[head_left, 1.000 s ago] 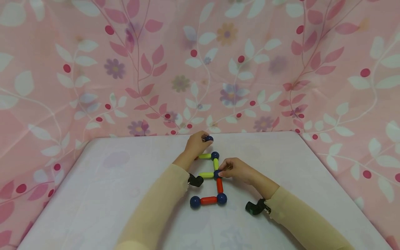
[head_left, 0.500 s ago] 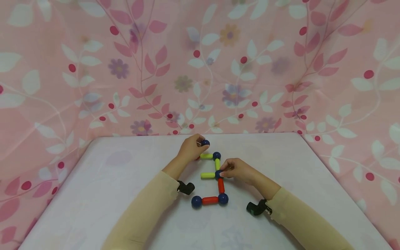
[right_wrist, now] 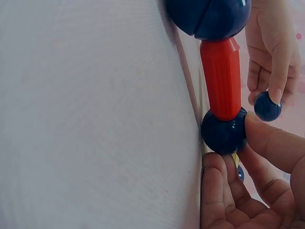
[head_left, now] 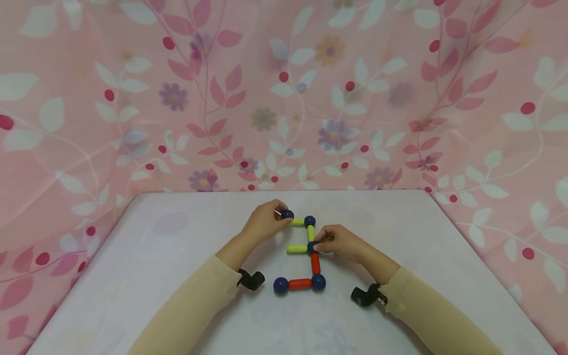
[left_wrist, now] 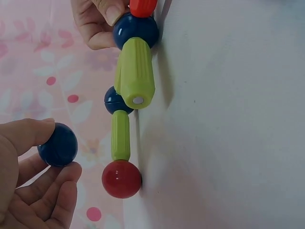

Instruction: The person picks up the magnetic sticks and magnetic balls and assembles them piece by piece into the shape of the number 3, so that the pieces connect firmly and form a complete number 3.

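My left hand (head_left: 266, 220) holds a blue ball (left_wrist: 59, 144) between thumb and fingers, apart from the joined toy pieces. At the far end of those pieces is a red ball (left_wrist: 121, 179), hidden by the left hand in the head view. My right hand (head_left: 339, 241) pinches the middle blue ball (right_wrist: 224, 131). From this ball, one yellow-green rod (head_left: 297, 249) points left with a free end, and another (head_left: 310, 232) runs to the far blue ball (head_left: 309, 221). A red rod (right_wrist: 221, 78) joins it to the near right blue ball (head_left: 318, 282).
A second red rod (head_left: 300, 284) links the near right ball to a blue ball (head_left: 281, 286) at the near left. Everything lies on a white-covered table (head_left: 177, 276). A pink floral cloth (head_left: 262, 88) hangs behind it. Black cameras (head_left: 252, 279) sit on both wrists.
My left hand has come nearer and to the left, lower in the head view, with the blue ball in its fingers. The right hand stays on the middle ball.
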Demonstrator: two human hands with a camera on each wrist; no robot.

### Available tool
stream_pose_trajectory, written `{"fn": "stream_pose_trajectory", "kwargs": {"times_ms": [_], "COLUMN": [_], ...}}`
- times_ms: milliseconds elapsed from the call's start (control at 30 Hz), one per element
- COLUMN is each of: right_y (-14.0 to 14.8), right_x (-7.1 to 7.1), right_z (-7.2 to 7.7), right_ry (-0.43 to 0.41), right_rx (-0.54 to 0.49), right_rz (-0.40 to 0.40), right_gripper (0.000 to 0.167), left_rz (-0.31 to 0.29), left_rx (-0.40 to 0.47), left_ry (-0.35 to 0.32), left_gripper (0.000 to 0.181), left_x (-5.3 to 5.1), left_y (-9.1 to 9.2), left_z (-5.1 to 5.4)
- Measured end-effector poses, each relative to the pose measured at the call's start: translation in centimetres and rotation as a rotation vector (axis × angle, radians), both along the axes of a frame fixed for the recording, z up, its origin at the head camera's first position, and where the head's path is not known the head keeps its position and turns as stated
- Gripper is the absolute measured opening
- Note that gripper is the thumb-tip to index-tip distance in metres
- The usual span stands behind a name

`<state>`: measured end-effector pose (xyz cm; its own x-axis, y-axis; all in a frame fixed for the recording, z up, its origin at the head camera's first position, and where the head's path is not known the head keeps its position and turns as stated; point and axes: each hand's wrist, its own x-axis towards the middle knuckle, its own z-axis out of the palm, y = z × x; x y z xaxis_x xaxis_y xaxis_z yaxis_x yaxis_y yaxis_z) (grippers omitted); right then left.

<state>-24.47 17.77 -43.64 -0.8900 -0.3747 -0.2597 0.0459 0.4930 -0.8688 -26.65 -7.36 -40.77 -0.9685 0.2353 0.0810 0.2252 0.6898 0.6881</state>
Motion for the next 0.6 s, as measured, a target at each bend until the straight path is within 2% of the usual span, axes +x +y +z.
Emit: {"fn": "stream_pose_trajectory", "kwargs": {"times_ms": [267,600], "right_y": [0.0,0.1], "right_x": [0.2,0.2], "right_z": [0.0,0.2], "right_ry": [0.018,0.009], "right_rx": [-0.024,-0.010], "right_rz": [0.025,0.018], "right_gripper": [0.019,0.018], "left_rz": [-0.027,-0.108], "left_rx": [-0.018,-0.040], "left_ry": [-0.017,-0.079], "left_gripper": [0.036,0.029], "left_x": [1.2,2.6], "left_y": [-1.0,-2.4], "left_z": [-0.2,-1.0]}}
